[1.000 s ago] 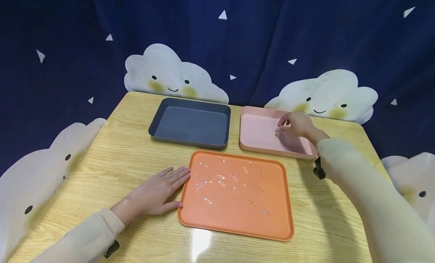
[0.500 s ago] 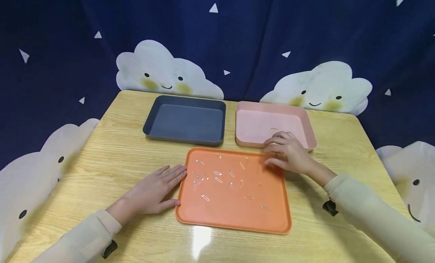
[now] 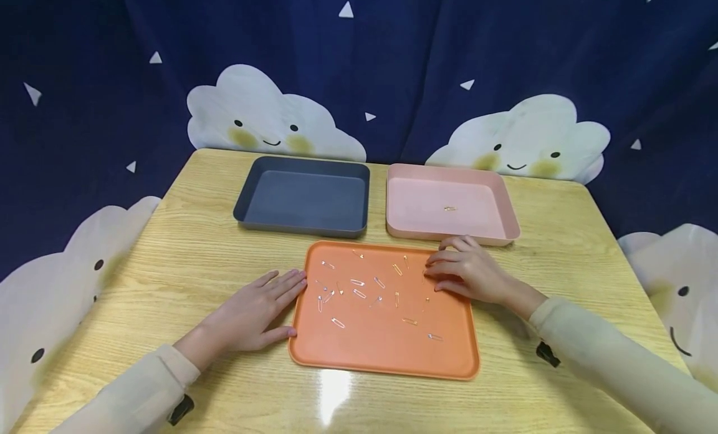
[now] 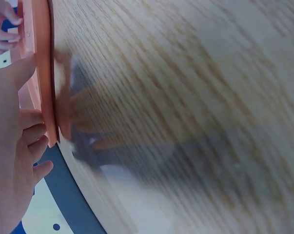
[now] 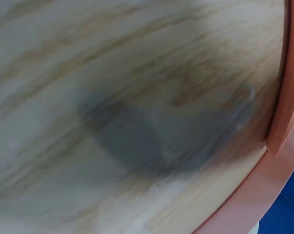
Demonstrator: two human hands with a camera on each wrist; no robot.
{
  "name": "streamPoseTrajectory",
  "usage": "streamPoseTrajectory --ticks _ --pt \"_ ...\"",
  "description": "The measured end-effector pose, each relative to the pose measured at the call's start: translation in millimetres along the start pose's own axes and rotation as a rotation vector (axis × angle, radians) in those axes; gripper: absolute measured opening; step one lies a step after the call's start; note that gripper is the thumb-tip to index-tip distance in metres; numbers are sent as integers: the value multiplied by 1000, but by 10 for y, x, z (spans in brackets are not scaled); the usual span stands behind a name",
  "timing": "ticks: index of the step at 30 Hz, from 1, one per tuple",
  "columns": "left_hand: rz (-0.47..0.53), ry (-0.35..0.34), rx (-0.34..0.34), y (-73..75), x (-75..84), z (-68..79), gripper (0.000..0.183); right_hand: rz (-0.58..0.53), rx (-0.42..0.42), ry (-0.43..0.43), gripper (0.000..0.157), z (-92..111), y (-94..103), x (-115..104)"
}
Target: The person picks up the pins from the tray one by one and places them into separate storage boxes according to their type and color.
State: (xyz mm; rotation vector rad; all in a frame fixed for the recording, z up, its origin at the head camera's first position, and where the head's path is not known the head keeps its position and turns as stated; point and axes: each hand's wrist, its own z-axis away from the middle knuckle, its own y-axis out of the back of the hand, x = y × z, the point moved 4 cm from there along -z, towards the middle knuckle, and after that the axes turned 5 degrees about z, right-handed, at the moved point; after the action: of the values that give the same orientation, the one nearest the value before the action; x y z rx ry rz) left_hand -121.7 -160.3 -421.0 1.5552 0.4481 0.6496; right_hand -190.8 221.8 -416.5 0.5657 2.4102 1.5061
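My left hand (image 3: pixel 252 312) lies with straight fingers against the left edge of the orange tray (image 3: pixel 381 353). The left wrist view shows its thumb and fingertips touching the tray's rim. Several silver and gold safety pins are scattered over the tray, among them a gold pin (image 3: pixel 410 322) and a silver pin (image 3: pixel 338 323). Over the tray's upper right corner is my right hand (image 3: pixel 471 272), its fingers loosely bent beside a thin gold pin (image 3: pixel 423 276). I see nothing held in it. A gold safety pin (image 3: pixel 450 208) lies in the pink tray (image 3: pixel 421 197).
A dark grey tray (image 3: pixel 308 203) stands at the back left, beside the pink one. All three trays sit on a wood-grain table (image 3: pixel 224 253). Behind it hangs a dark blue curtain (image 3: pixel 280 28) with cloud prints.
My right hand has come from above the pink tray down to the orange tray's upper right corner, uncovering a gold safety pin in the pink tray. The left hand stays in place.
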Motion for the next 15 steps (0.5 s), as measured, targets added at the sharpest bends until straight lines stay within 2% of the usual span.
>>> streamPoseTrajectory --ticks 9,15 --pt "10 14 -7 1 0 -3 75 -5 -31 -16 27 -129 -94 69" --pt "9 19 -19 2 -3 3 76 1 -25 -42 31 -134 -108 50"
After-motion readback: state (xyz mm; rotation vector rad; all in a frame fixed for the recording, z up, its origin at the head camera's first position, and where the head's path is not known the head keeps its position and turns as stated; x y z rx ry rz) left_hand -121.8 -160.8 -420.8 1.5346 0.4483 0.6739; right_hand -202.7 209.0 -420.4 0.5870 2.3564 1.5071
